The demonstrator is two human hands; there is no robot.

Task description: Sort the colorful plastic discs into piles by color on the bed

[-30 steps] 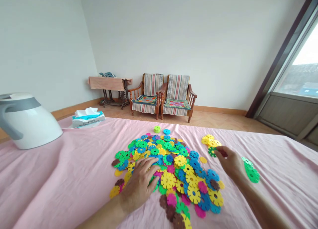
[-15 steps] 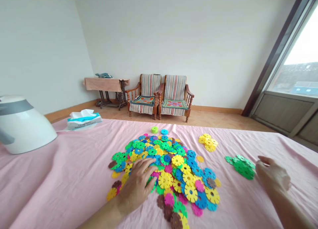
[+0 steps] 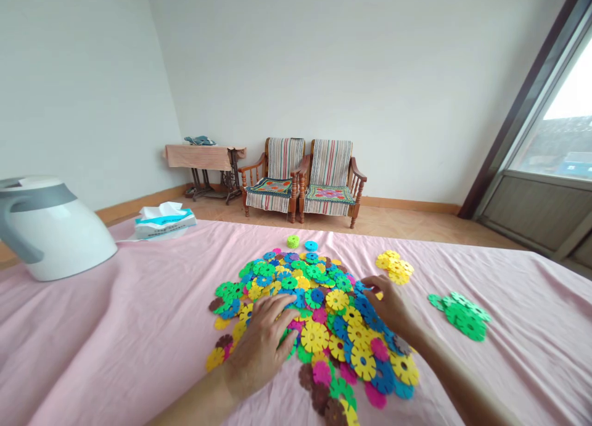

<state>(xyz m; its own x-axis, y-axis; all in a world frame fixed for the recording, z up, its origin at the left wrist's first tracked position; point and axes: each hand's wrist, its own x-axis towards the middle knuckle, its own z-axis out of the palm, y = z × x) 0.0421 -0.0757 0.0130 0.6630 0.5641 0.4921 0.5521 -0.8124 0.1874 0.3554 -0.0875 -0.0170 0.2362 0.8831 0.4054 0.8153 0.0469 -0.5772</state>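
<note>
Far L: grey-and-white vacuum jug [image 3: 74, 235] on the pink-clothed surface [image 3: 139, 321], tissue box [image 3: 165, 225] just R of it, both well apart from the heap. Next, L hand [image 3: 263, 336]: palm down, fingers loosely spread & resting on the near-L part of the mixed heap [image 3: 319, 315] of notched plastic snowflake discs. No disc seen gripped, underside hidden; pos. approx. same as 1 s ago. Heap = mid-surface, blue/yellow/green/pink/brown overlapping. Behind it, lime-green stack [image 3: 293, 242] w/ blue stack [image 3: 311, 246] just to its R.

R hand [image 3: 393, 306] at heap's R edge, thumb & fingers curled close by blue discs; can't tell if it's got one. Change: 1 s ago it had a green disc near the yellow pile [image 3: 395, 269], 0.5 s ago it was just R of the green pile [image 3: 462, 315], now it's back at heap. Yellow pile sits just beyond R hand; green pile's far R, well apart, green only. Prob. means that disc's been left w/ its own colour; most discs still unsorted in heap.
</note>
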